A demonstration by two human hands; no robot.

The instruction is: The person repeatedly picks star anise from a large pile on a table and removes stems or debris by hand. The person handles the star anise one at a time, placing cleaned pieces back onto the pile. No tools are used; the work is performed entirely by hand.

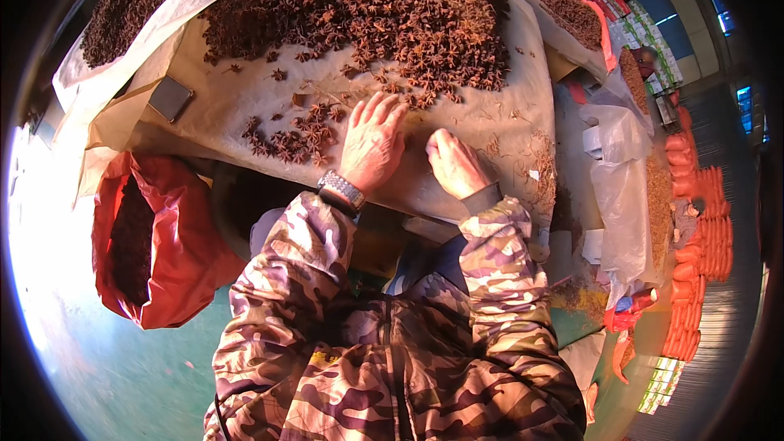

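Note:
A large heap of dried star anise (pixel 392 12) covers the far part of the cloth-covered table (pixel 441 159). My left hand (pixel 373 141) lies palm down on the cloth just below the heap's near edge, fingers stretched forward; what is under its palm is hidden. Left of it is a small group of star anise (pixel 300 138). My right hand (pixel 456 162) is curled to the right of my left hand, over the cloth; whether its fingers hold anything cannot be seen. Thin stems and bits (pixel 542 165) lie at the table's right side.
An open red sack (pixel 184 239) with dark contents stands below the table's left edge. A small dark box (pixel 170 98) rests at the table's left. Another star anise heap (pixel 135 0) is at upper left. Two people (pixel 685 220) (pixel 643 61) are farther right, near stacked red sacks (pixel 704 226).

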